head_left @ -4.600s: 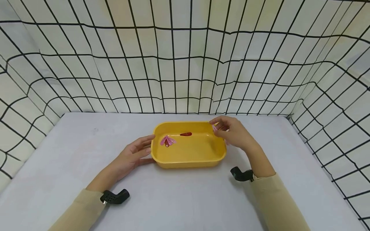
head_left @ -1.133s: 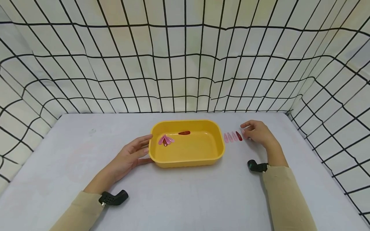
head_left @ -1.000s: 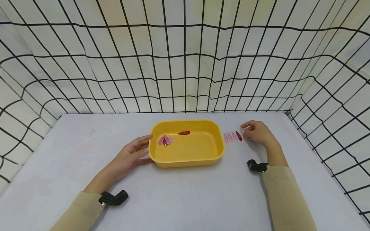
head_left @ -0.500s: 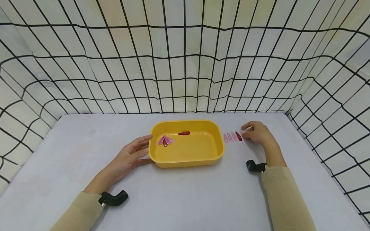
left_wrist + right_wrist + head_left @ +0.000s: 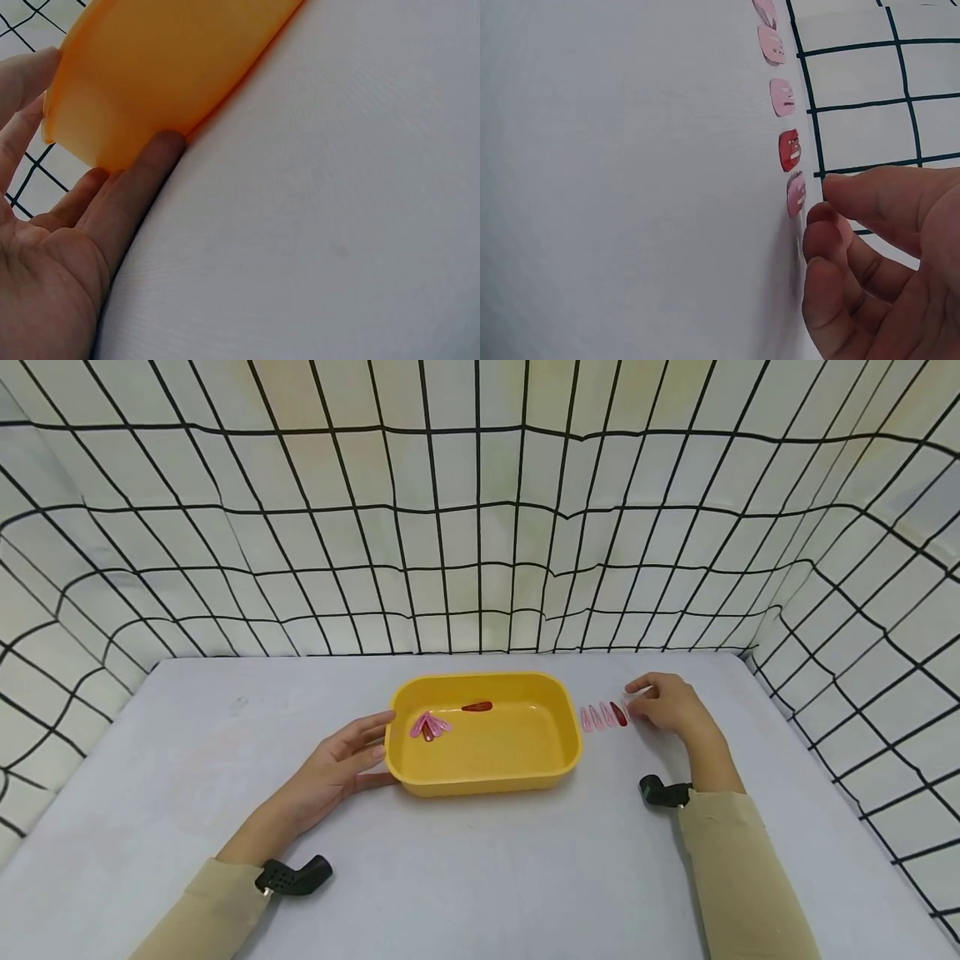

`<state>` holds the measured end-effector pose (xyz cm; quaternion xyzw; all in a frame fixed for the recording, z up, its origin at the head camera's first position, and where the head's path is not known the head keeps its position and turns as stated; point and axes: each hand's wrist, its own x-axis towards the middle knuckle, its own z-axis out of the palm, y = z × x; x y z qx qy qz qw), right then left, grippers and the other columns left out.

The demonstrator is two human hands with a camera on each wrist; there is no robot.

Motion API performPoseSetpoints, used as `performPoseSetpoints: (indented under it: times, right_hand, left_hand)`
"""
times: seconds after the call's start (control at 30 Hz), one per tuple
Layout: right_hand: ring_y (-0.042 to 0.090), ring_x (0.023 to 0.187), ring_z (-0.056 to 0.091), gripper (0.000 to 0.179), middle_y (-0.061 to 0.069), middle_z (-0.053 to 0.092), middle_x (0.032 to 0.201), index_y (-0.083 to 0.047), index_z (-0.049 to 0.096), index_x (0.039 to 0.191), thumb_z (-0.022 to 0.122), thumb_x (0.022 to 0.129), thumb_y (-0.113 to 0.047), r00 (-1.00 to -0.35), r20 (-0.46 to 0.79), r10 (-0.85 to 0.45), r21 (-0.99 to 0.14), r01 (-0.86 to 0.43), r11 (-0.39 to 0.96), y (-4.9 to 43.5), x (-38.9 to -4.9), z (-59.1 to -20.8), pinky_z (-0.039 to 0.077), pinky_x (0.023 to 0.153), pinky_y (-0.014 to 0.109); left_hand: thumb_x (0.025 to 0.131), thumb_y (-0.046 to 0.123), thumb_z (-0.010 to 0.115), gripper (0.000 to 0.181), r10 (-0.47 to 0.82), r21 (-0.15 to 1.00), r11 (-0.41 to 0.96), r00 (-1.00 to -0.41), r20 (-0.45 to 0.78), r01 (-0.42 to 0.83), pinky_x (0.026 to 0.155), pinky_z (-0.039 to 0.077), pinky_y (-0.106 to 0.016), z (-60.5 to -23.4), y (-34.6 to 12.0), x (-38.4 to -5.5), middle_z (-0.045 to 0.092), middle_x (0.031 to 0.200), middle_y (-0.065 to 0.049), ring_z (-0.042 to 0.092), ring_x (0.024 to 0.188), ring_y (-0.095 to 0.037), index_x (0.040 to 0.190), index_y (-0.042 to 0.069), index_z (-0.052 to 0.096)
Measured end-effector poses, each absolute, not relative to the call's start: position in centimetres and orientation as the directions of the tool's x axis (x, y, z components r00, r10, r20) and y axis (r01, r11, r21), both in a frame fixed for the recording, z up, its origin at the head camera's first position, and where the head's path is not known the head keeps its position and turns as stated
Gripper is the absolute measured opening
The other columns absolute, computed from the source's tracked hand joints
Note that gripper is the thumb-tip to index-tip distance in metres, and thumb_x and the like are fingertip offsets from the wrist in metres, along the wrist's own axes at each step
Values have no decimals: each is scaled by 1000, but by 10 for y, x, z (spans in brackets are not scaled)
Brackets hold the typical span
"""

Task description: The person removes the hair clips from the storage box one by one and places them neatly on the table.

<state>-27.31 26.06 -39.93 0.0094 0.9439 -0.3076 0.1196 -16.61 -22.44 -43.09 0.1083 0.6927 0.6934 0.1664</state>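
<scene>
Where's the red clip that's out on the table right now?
In the head view, the red clip lies on the table right of the yellow tray, between two pink clips, just left of the right hand.

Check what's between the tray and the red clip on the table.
Three pink clips in a row lie between the tray and that red clip; the head view shows it.

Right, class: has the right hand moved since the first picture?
Yes, rightward: the right hand, then at the right rim of the tray, is now clear of it, closer to the right edge of the table.
</scene>
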Motion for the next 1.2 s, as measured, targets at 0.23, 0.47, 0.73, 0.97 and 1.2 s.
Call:
performPoseSetpoints:
  times: [0.23,0.47,0.73,0.97,1.2]
  right_hand:
    - [27,88,61,35,15,65,110,-10,60,131,58,98,-21,-980,-175,-99,-658,41,752,251,-270,-389,54,73,30]
    - [33,96,61,29,14,66,109,-11,63,126,60,99,-19,-986,-37,-160,-769,-74,635,223,-263,-374,58,79,41]
    - [27,95,61,23,7,65,108,-14,67,120,64,97,-19,-951,96,-295,-810,-247,531,170,-246,-355,59,74,32]
    - [21,97,63,25,6,69,108,-9,67,122,63,97,-11,-880,99,-464,-784,-356,509,121,-234,-356,58,85,35]
    - [22,112,62,34,7,68,123,-13,63,130,62,96,-11,-819,-14,-573,-642,-432,633,78,-232,-367,52,100,41]
  left_hand:
    - [104,19,55,55,381,997,10,-921,-78,-81,96,56,-43,-431,-226,-164,30,160,-14,53,131,-20,154,14,35]
    - [104,18,54,55,388,997,-1,-919,-71,-78,96,56,-43,-432,-227,-164,29,160,-14,52,132,-21,154,13,34]
    - [103,19,56,54,378,996,5,-923,-80,-84,96,55,-43,-429,-225,-165,31,159,-13,51,134,-24,154,17,37]
    - [103,18,56,54,386,996,-7,-919,-75,-84,96,55,-44,-427,-225,-165,31,159,-14,50,135,-27,154,15,36]
    - [103,18,56,54,389,996,-19,-919,-71,-86,96,55,-44,-430,-226,-166,32,159,-13,50,134,-27,153,15,37]
